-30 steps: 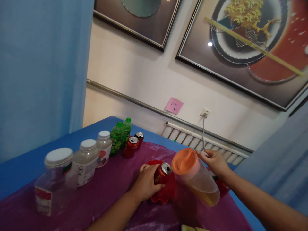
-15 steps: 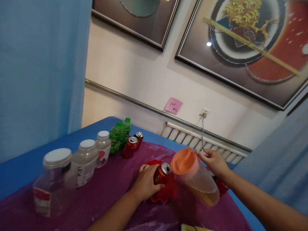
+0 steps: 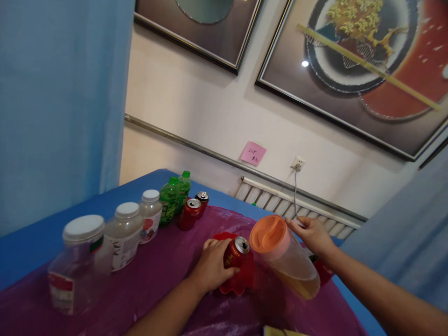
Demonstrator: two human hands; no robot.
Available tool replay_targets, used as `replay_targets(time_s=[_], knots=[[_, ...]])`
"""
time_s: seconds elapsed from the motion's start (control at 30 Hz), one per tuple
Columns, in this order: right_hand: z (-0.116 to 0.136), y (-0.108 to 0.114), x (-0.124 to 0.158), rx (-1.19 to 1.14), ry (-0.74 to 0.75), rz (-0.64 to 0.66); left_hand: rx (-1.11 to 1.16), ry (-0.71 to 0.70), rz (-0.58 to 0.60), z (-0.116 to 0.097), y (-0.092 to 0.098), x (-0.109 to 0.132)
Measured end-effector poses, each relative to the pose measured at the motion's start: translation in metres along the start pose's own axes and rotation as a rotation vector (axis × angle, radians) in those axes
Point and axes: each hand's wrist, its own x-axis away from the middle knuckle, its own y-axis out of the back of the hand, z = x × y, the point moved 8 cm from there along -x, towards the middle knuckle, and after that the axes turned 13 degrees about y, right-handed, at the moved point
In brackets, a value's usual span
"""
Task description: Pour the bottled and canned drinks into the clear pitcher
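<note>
Fingers of my left hand (image 3: 213,266) wrap round an opened red can (image 3: 235,254), above a red scalloped dish (image 3: 245,277). My right hand (image 3: 315,234) grips the clear pitcher (image 3: 296,268) near its top right side. An orange lid (image 3: 269,234) covers the pitcher, which is tilted toward the can and holds some yellowish liquid at its bottom. The lid's edge is close beside the can's top. No stream of liquid can be made out between them.
Clear jars with white lids (image 3: 124,235) line the left side of the purple cloth (image 3: 164,284). Behind them are two green bottles (image 3: 169,200) and two more cans (image 3: 190,214). A red object (image 3: 324,272) is partly hidden behind the pitcher. A radiator (image 3: 273,200) is by the wall.
</note>
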Motion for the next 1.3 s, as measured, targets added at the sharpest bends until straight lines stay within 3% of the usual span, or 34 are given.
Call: replay_targets(time_s=[1.3], knots=[[0.0014, 0.0000, 0.0029, -0.007, -0.006, 0.017, 0.002, -0.021, -0.010, 0.0001, -0.0002, 0.0004]])
